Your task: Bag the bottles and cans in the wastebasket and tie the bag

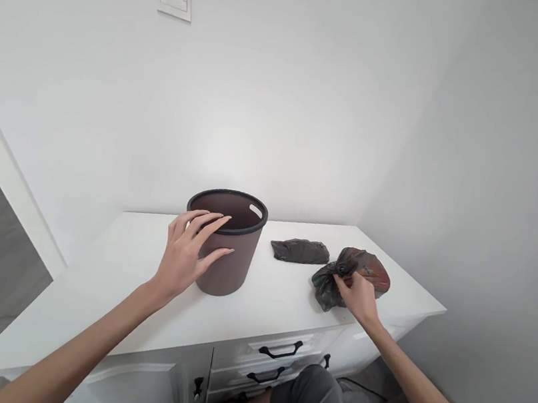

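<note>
In the head view, the person's left hand (185,253) reaches over the near rim of the brown bin (226,266), fingers spread well apart from the thumb; the fingertips hang over the mouth, the thumb lies in front of the outer wall, and I cannot tell how firmly they touch. The bin stands upright on the white desk (279,297), its long axis vertical, mouth up. To its right, the right hand (358,296) pinches the tied bag (374,270) close by its knot. The bag lies on the desk under and beyond that hand, its long axis running roughly left to right, gathered ends to the left, bulging body to the right. Between bin and bag, a flat dark bundle (300,251) lies lengthwise left to right.
</note>
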{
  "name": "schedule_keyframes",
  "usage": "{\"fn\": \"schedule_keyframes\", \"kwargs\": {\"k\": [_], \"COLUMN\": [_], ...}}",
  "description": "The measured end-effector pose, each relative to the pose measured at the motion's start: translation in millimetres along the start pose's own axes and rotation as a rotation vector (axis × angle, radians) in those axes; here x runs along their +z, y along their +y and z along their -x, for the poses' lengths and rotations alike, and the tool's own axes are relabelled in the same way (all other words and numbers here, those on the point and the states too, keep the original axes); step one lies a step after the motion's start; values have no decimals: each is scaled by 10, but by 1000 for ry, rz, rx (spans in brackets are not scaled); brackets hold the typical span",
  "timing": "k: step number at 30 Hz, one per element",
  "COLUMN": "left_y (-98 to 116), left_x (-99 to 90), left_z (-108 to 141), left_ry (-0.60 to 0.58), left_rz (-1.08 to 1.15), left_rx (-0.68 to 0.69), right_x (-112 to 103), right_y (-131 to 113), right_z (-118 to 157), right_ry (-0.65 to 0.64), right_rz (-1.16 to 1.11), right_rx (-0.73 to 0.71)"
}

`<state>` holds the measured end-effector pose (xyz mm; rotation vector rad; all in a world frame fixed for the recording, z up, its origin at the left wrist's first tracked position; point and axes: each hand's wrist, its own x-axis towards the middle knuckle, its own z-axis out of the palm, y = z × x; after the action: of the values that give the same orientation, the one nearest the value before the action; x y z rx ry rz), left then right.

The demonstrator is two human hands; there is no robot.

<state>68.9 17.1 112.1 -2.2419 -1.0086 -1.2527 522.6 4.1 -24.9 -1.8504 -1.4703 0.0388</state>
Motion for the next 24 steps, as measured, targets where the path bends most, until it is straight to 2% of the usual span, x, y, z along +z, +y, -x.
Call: {"fn": "schedule_keyframes", "kwargs": {"k": [2,4,6,8,10,13,16,20,24], "left_y": [-31,-90,-180,-301,-448,-685,-863,-945,-946], "left_x": [12,26,42,63,93,161,236,301,340], "left_z": [88,225,400,594,795,1093,1345,1515,1540], "left_ry": [-9,12,71,108,60,-139,-286,-350,-366], "left_rz": [-6,3,48,113,158,136,63,11,-9], "left_rx": [-17,-65,-163,-325,-517,-707,-751,-729,-687], "right_x": [14,17,33,81,172,392,689,1079,1315], "right_y": [-136,-257,-352,-421,-474,-554,-640,-724,-767], "right_z": [103,229,392,584,771,951,937,733,545], "right_ry": [10,96,208,228,120,-123,-244,-159,-153], "right_rz": [-22,-30,-8,11,-6,-62,-87,-18,85], "right_rx": [-24,-88,-174,-275,-385,-507,-535,-441,-369]}}
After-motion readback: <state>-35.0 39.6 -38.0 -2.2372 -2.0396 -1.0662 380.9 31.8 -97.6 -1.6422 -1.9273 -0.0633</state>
